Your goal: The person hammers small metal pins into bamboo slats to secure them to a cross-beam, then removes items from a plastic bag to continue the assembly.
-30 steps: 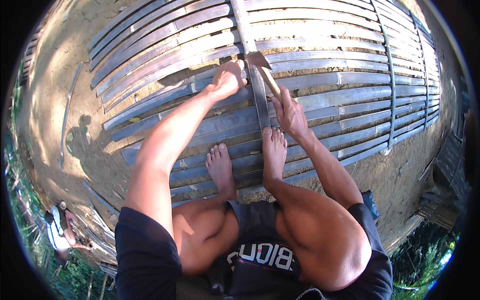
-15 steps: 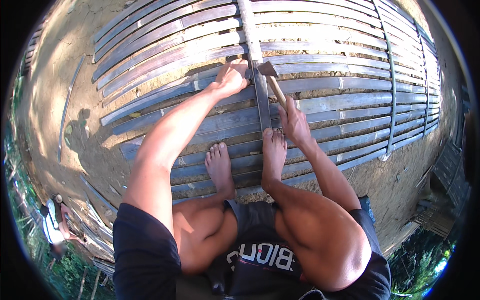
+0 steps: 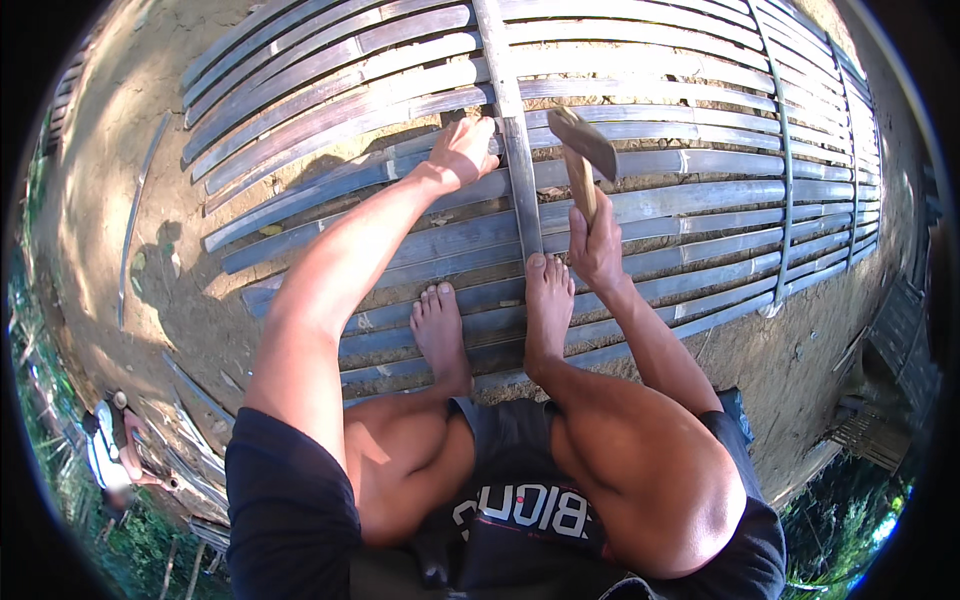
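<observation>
My right hand (image 3: 598, 245) grips a hammer (image 3: 580, 185) by its wooden handle, its dark metal head raised to the right of a long bamboo crosspiece (image 3: 522, 175). Curled closed at the left edge of that crosspiece is my left hand (image 3: 465, 152); whatever its fingers hold is hidden. Beneath both hands, grey bamboo slats (image 3: 660, 205) run side to side in a spaced row, with the crosspiece lying over them. The toes of my right foot (image 3: 548, 300) touch the near end of the crosspiece, and my left foot (image 3: 437, 330) rests on the slats.
Two thin dark crossbars (image 3: 785, 170) span the slats on the right. A loose thin strip (image 3: 140, 215) lies on bare earth at the left. Another person (image 3: 112, 450) is at the far lower left beside scattered sticks (image 3: 195, 440). A woven panel (image 3: 868, 440) stands at the right.
The hammer's head has lifted away from the crosspiece toward the right and turned, my right hand rising slightly with it. My left hand stays nearly in place.
</observation>
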A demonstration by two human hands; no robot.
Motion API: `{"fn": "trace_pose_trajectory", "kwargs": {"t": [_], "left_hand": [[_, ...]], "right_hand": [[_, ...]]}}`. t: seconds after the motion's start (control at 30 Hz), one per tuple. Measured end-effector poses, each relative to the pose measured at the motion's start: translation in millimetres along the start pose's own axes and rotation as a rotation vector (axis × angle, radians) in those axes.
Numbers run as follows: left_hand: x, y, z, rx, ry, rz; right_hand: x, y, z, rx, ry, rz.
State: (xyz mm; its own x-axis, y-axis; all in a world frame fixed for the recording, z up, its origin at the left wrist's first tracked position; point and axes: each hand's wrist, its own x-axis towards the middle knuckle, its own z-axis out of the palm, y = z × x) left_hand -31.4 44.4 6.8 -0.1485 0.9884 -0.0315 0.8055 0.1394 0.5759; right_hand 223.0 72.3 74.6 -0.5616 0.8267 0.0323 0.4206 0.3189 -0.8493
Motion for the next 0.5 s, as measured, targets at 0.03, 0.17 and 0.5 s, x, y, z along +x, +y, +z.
{"fn": "trace_pose_trajectory", "kwargs": {"t": [0.03,0.17,0.5], "left_hand": [[0,-10,3,-0.02,-0.045,-0.034],[22,27,-26,-0.381,-0.51,-0.485],[8,5,-13,-0.053,-0.246,-0.208]], "right_hand": [[6,1,3,-0.076,-0.101,0.06],[26,25,-16,-0.308,-0.408,0.294],[22,24,-2,-0.277,-0.417,0.214]]}}
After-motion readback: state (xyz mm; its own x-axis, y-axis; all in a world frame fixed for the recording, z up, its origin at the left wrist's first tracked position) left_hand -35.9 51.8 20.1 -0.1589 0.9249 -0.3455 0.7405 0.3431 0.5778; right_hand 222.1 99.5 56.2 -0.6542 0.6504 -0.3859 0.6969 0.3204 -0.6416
